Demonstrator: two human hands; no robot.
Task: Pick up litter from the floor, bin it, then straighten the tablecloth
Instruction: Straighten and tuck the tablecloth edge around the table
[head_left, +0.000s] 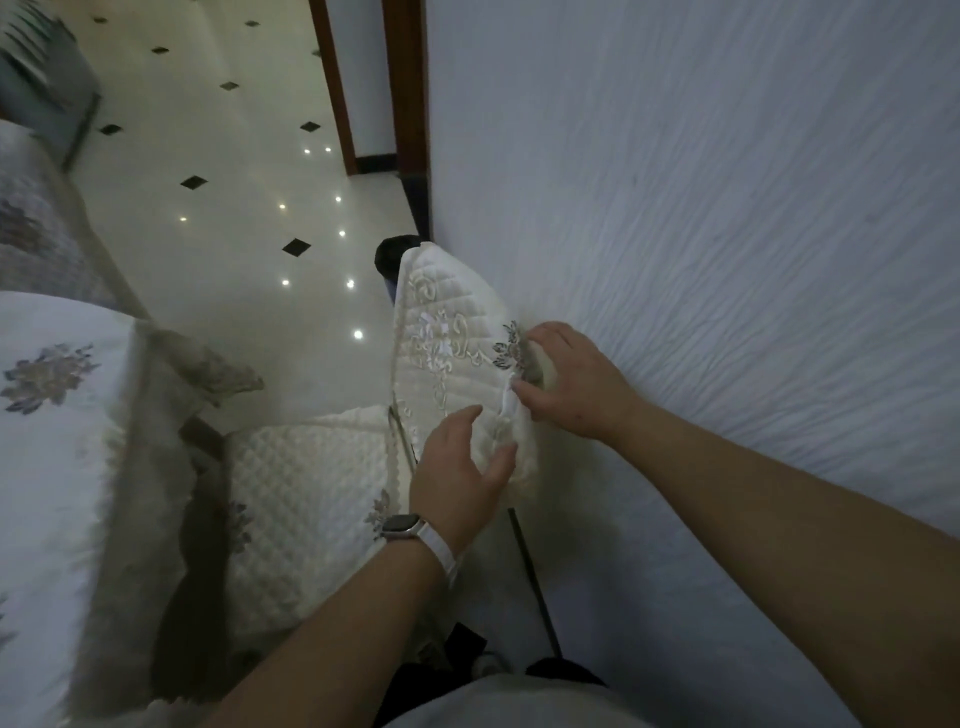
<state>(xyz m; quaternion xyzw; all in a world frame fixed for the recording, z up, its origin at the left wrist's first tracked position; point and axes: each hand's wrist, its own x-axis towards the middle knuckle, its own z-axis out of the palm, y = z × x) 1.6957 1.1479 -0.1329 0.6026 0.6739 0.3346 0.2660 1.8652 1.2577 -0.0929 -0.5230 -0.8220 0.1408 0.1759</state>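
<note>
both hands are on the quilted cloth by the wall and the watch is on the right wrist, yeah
Not quite: the watch is on the left wrist, not the right. The head view shows its white strap just below the left hand. The rest holds: the left hand and the right hand are both on the quilted cloth beside the wall.

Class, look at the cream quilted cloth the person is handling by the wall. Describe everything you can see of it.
The quilted cloth is cream, diamond-stitched fabric with pale floral embroidery and a grey-brown flower motif near its right edge. It lies draped over a narrow surface against the white textured wall, bunched at its near end. The right hand pinches its wall-side edge; the left hand rests on the near end.
</note>
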